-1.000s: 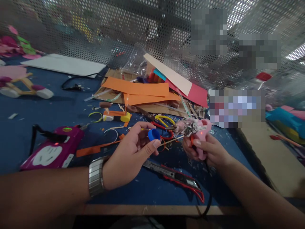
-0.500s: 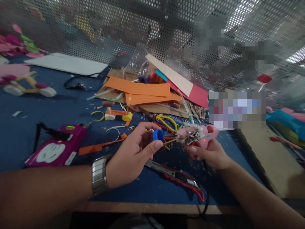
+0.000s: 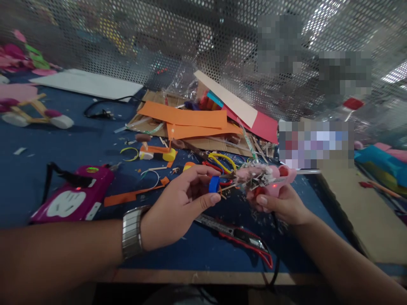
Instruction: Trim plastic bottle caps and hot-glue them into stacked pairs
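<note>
Between thumb and fingers my left hand [image 3: 181, 203] pinches a blue bottle cap [image 3: 214, 184], now seen nearly edge-on. My right hand [image 3: 282, 203] is wrapped round the handle of a pink hot glue gun [image 3: 276, 176], whose small red light is lit. Silvery scraps and stuck bits cover the front of the gun. Its nozzle points left, very close to the cap; whether they touch I cannot tell. Beneath the hands a red and black box cutter [image 3: 241, 237] lies on the blue table.
Yellow-handled pliers [image 3: 222, 161] lie behind the hands. Orange foam sheets [image 3: 187, 116] rest on cardboard farther back. At left sit a purple power box [image 3: 76, 190] and a wooden-framed wheeled model [image 3: 34, 112]. A cardboard strip [image 3: 359, 212] lies at right; a perforated metal screen [image 3: 143, 38] stands behind.
The blue cap has turned in my left fingers, from its opening showing to almost edge-on, and shifted slightly right. The glue gun has moved slightly right.
</note>
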The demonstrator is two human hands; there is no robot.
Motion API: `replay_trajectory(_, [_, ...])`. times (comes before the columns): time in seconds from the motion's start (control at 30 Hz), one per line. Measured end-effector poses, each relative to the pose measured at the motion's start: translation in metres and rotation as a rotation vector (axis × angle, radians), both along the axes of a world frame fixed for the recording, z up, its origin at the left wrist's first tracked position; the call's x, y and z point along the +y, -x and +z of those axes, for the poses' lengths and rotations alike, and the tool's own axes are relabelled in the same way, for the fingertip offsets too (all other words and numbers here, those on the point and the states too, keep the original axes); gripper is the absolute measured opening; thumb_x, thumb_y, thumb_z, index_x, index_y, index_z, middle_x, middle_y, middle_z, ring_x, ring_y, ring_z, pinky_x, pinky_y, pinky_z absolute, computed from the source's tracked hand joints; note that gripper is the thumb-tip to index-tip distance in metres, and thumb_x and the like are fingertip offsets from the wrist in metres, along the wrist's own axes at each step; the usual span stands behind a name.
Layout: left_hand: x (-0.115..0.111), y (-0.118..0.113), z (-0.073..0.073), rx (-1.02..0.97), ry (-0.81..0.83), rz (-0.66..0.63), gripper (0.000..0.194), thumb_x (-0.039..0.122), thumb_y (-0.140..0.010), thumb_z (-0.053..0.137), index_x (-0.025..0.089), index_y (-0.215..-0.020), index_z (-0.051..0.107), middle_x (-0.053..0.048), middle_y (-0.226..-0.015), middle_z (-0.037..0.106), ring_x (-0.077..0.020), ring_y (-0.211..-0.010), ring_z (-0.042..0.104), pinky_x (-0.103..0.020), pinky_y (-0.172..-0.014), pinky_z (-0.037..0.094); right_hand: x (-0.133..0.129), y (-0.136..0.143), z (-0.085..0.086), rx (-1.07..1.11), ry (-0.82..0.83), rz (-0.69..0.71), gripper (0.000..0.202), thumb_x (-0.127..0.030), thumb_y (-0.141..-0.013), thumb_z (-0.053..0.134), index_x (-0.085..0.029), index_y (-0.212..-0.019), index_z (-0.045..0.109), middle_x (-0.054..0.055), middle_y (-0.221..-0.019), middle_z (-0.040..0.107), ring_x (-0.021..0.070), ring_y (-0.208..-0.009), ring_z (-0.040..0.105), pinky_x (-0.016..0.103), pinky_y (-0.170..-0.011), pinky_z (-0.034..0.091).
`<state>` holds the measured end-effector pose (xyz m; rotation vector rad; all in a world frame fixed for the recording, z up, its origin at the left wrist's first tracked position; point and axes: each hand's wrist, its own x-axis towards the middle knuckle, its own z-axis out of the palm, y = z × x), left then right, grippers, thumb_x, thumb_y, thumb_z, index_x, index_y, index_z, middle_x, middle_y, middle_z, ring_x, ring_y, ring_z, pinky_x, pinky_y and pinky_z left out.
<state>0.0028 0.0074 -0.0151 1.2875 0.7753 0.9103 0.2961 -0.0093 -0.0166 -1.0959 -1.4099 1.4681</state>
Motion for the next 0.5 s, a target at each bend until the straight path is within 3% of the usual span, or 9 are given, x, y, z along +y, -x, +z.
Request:
replay_trajectory(0.13, [0.0025, -0.0001, -0.0012, 0.006, 0.059, -0.019, 0.032, 0.031, -0.099, 0.082, 0.023, -0.122, 0.062, -0.003, -0.105, 0.077, -0.0189, -0.091, 0.079, -0.037, -0.089, 0.063, 0.0021, 0.0046, 0.0048, -0.012, -0.004, 0.04, 0.042, -0.051, -0.088, 0.099, -0.022, -0.115, 0.084, 0.002, -0.075, 0.07, 0.0104, -0.055, 0.053, 0.019, -0.043, 0.037])
replay_trajectory(0.27, [0.0026, -0.0001, 0.0008, 0.038, 0.123, 0.004, 0.04, 0.035, -0.094, 0.089, 0.022, -0.119, 0.061, -0.003, -0.101, 0.079, -0.0239, -0.096, 0.083, -0.038, -0.085, 0.062, 0.0032, 0.007, 0.0043, -0.002, 0.009, 0.057, 0.05, -0.066, -0.091, 0.092, -0.019, -0.095, 0.076, 0.004, -0.075, 0.072, 0.0144, -0.053, 0.064, 0.025, -0.044, 0.051])
replay_trajectory(0.37, [0.0022, -0.0016, 0.003, -0.008, 0.179, 0.013, 0.042, 0.031, -0.09, 0.092, 0.023, -0.116, 0.06, 0.0, -0.103, 0.077, -0.0218, -0.092, 0.085, -0.036, -0.083, 0.063, 0.0032, 0.007, 0.0045, -0.008, 0.072, 0.113, 0.058, -0.075, -0.092, 0.085, -0.019, -0.095, 0.073, 0.005, -0.073, 0.074, 0.0138, -0.045, 0.063, 0.024, -0.039, 0.046])
replay_trajectory(0.5, [0.0024, -0.0031, 0.0024, -0.066, 0.188, 0.004, 0.041, 0.024, -0.089, 0.093, 0.023, -0.111, 0.059, 0.003, -0.1, 0.076, -0.0191, -0.087, 0.086, -0.031, -0.077, 0.063, 0.0048, 0.0065, 0.0081, -0.078, 0.087, 0.024, 0.059, -0.073, -0.087, 0.092, -0.017, -0.098, 0.078, 0.003, -0.067, 0.072, 0.0107, -0.043, 0.056, 0.022, -0.04, 0.041])
